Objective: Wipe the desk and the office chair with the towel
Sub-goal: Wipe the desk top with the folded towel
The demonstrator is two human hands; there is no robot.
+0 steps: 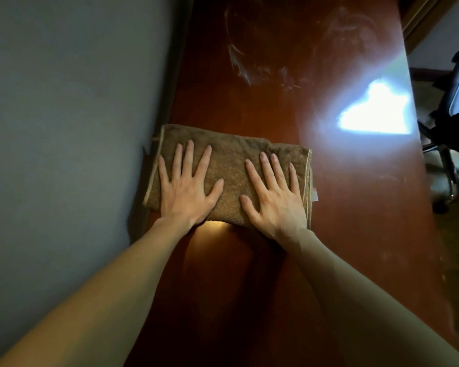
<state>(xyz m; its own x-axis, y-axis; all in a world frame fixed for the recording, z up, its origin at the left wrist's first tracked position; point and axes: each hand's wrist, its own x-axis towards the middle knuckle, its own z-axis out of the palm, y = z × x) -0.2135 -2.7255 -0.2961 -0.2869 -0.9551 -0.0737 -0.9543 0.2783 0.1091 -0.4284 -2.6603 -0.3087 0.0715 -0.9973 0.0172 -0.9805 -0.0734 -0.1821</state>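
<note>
Two bare forearms (117, 300) reach up from the bottom of the frame. The left hand (187, 189) and right hand (273, 197) lie flat, fingers spread, pressing side by side on a folded brown towel (231, 165). The towel rests mid-frame on the reddish wooden table (249, 287), its left edge against the grey wall (64, 102). An office chair (456, 102) stands at the right edge.

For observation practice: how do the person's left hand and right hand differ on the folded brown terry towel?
The left hand fans its fingers wide; the right hand keeps them closer together. The left hand lies near the wall-side end of the folded brown terry towel, the right hand near its other end. Both press flat, palms down.
</note>
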